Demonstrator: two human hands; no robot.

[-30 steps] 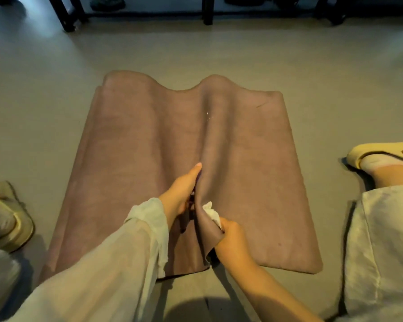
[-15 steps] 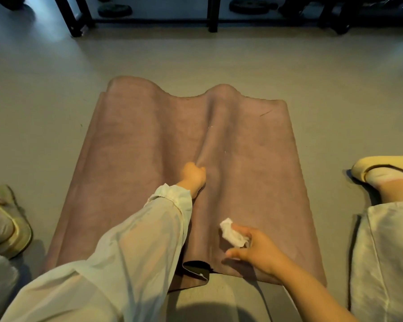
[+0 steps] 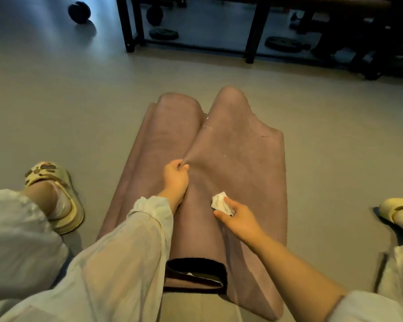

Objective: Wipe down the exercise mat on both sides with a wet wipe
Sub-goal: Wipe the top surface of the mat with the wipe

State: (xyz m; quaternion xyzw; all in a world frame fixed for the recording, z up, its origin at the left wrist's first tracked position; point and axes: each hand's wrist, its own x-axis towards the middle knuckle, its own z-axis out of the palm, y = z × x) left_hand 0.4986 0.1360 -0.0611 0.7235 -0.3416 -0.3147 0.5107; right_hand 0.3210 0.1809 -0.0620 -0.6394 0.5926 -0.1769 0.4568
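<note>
A dusty-pink exercise mat (image 3: pixel 247 163) lies on the grey floor in front of me, bunched into two long ridges. My left hand (image 3: pixel 176 176) pinches a fold at the mat's middle and lifts it, so the near edge arches up and shows the dark underside (image 3: pixel 196 269). My right hand (image 3: pixel 240 220) holds a crumpled white wet wipe (image 3: pixel 220 203) between thumb and fingers, just above the mat's right half.
My feet in pale slippers rest on either side, the left (image 3: pixel 56 196) and the right (image 3: pixel 398 211). A black metal rack (image 3: pixel 251 31) with weight plates stands at the back, and a dark ball (image 3: pixel 79 12) lies far left.
My left hand has pulled the middle fold higher, narrowing the mat and raising its near edge. My right hand with the wipe has shifted slightly forward. The view has tilted up.
</note>
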